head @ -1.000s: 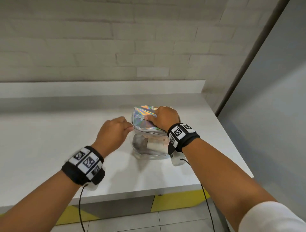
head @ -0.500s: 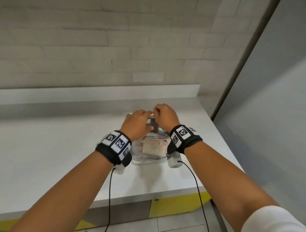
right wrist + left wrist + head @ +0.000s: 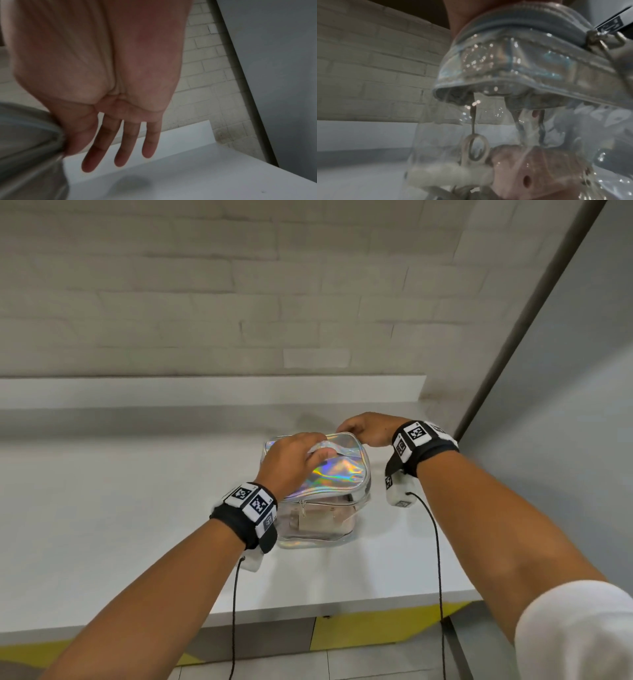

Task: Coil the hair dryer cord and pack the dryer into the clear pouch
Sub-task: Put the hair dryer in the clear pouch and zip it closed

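Note:
The clear pouch (image 3: 356,474) with its iridescent lid stands on the white counter (image 3: 137,508). Through its clear side I see the pinkish hair dryer (image 3: 322,520) (image 3: 539,169) and a loop of pale cord (image 3: 474,147). My left hand (image 3: 294,460) lies on the lid, fingers curled over its top strap, thumb tucked at the strap. My right hand (image 3: 363,429) is at the pouch's far right corner; thumb and forefinger pinch the rim (image 3: 56,136) there, and the other fingers (image 3: 123,146) hang straight. A zipper pull (image 3: 303,508) hangs at the front.
A raised white ledge (image 3: 205,392) runs along the back under a pale brick wall. A grey panel (image 3: 565,405) closes off the right side. The counter's front edge (image 3: 308,616) is near my forearms, and black cables hang from both wristbands.
My left hand went from the pouch's left side onto the lid. My right hand slid from the lid's top to the far right corner. The lid now lies flat.

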`<state>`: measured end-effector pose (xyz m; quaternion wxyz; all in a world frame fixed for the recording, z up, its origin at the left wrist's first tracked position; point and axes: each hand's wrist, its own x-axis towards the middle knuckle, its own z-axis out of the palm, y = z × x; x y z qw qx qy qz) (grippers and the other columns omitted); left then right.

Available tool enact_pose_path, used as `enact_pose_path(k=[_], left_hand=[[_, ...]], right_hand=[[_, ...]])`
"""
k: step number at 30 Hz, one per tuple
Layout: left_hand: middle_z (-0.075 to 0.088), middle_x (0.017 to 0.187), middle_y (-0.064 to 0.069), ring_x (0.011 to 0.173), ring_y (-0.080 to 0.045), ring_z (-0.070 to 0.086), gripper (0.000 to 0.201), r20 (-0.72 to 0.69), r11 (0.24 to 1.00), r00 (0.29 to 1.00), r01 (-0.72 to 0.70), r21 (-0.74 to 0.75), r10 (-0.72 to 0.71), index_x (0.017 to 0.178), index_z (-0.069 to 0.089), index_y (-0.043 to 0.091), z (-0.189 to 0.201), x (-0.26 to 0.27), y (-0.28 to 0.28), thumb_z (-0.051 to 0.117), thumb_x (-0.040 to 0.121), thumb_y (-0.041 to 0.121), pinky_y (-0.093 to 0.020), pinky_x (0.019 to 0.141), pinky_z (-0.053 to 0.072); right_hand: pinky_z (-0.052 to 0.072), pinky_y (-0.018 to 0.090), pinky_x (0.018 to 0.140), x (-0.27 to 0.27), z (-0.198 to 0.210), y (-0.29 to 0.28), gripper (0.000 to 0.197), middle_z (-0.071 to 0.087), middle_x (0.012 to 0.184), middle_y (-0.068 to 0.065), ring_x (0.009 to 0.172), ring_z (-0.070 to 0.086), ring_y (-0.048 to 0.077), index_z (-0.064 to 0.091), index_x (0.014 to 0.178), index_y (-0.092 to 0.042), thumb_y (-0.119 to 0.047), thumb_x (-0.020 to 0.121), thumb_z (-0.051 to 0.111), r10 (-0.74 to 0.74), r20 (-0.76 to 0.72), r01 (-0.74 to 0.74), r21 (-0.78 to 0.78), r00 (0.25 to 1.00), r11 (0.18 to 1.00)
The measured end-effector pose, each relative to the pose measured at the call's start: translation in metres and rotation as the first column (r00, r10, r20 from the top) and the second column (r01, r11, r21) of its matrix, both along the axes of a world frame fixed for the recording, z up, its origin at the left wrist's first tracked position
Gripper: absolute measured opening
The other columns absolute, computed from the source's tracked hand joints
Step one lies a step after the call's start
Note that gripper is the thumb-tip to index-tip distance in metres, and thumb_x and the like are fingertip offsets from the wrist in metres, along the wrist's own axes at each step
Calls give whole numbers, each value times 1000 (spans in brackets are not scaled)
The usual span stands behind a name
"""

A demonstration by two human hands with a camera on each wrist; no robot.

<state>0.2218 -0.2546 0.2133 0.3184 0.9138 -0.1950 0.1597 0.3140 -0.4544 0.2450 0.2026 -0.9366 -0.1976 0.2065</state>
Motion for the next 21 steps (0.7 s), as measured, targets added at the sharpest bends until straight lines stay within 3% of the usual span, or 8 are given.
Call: enact_pose_path(k=[4, 8, 11, 13, 16, 18, 21], left_hand=[[72, 97, -5, 89, -27, 63, 31, 6, 999, 999, 37, 2, -37, 106, 66, 13, -2, -3, 0, 56, 92, 39, -29, 74, 40], [71, 91, -5, 85, -27, 62, 38, -12, 999, 999, 35, -5, -35, 103, 65, 14, -3, -7, 2, 49, 91, 46, -35, 73, 44], [71, 89, -4, 84, -26, 62, 46, -36, 998, 998, 54, 17, -54, 100, 66, 14, -3, -7, 3, 45, 88, 53, -35, 73, 44], [71, 90, -4, 85, -27, 63, 43, -28, 997, 999, 48, 61, -47, 99, 66, 13, -4, -4, 3, 50, 89, 52, -32, 72, 42], [71, 92, -4, 88, -28, 63, 42, -30, 989, 999, -11, 149, 16, 96, 67, 15, -8, 5, 3, 51, 88, 53, -34, 73, 42], [71, 92, -6, 88, -30, 64, 48, -31, 979, 998, -48, 198, 55, 93, 67, 16, -10, 11, 3, 47, 86, 59, -35, 71, 43], [71, 92, -10, 89, -33, 63, 40, -34, 964, 994, -91, 250, 103, 91, 66, 17, -13, 20, 2, 51, 89, 54, -37, 70, 44]], right_hand=[[47, 34, 88, 4, -2, -7, 19, 65, 103, -1, 95, 57, 19, 61, 99, -27, -14, 90, 52, -25, -78, 28, 37, 997, 999], [49, 29, 84, -1, -15, -8, 27, 65, 105, -3, 93, 59, 11, 62, 113, -22, -10, 89, 58, -57, -252, 128, 278, 966, 952], [48, 31, 87, -3, -21, -12, 22, 67, 103, -4, 95, 59, 11, 65, 109, -23, -16, 90, 58, -53, -243, 114, 244, 969, 963], [45, 29, 81, -3, -16, -14, 19, 66, 99, 0, 91, 57, 16, 68, 106, -18, -19, 92, 55, -74, -120, 89, 130, 990, 987], [36, 23, 81, -5, -11, -15, 24, 68, 109, 7, 99, 59, 23, 69, 109, -10, -18, 94, 52, -66, 161, 69, -10, 985, 998], [39, 28, 84, -13, -11, -21, 23, 67, 112, 7, 105, 58, 26, 70, 107, -15, -21, 95, 52, -85, 276, 101, -46, 958, 994], [37, 35, 82, -36, -14, -33, 24, 66, 108, 3, 103, 58, 27, 71, 104, -24, -24, 95, 49, -89, 432, 159, -129, 898, 979]])
